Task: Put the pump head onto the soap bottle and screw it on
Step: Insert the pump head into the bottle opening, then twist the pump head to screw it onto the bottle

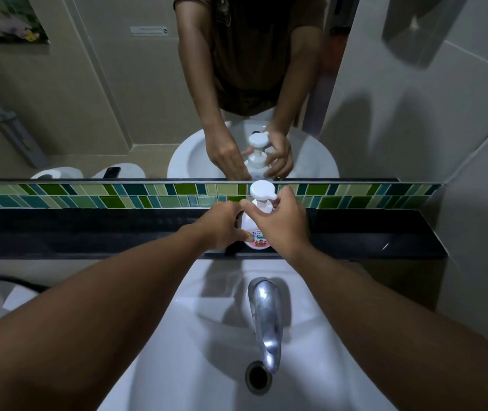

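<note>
One wide-angle view looks from the person's head, forward and steeply down. It sits close above the sink (195, 336), facing the mirror (88, 99).

The soap bottle (253, 225) is white with a pink picture label low on its front, and it stands upright on the black ledge. The white pump head (262, 191) sits on its neck, its broad flat top uppermost with the collar just beneath.
</note>
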